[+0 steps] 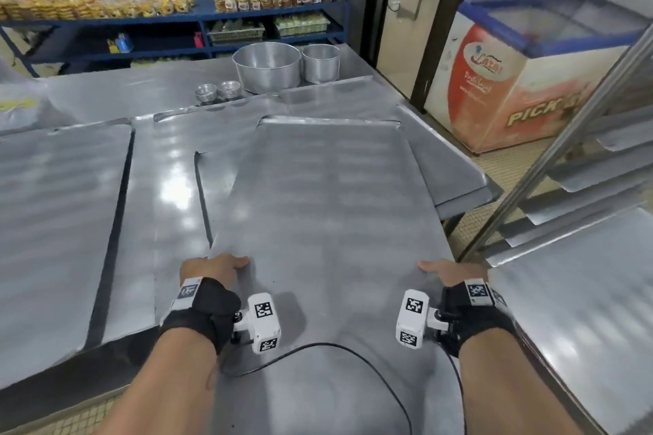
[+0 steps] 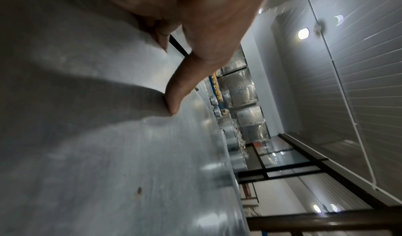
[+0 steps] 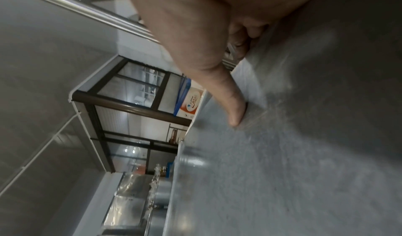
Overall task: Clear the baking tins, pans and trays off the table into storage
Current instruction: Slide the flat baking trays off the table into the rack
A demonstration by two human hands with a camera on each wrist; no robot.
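Here, left hand [image 1: 212, 267] and right hand [image 1: 446, 270] — thumbs on top, clamping the baking tray [image 1: 318, 194] by its side edges.

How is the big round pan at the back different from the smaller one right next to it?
The big pan is far wider than the small pan and its wall flares outward, while the small pan's wall stands nearly straight. The big pan is on the left, by the little tins; the small pan is nearer the table's right edge. Both are bare silver metal, upright and untouched by either hand.
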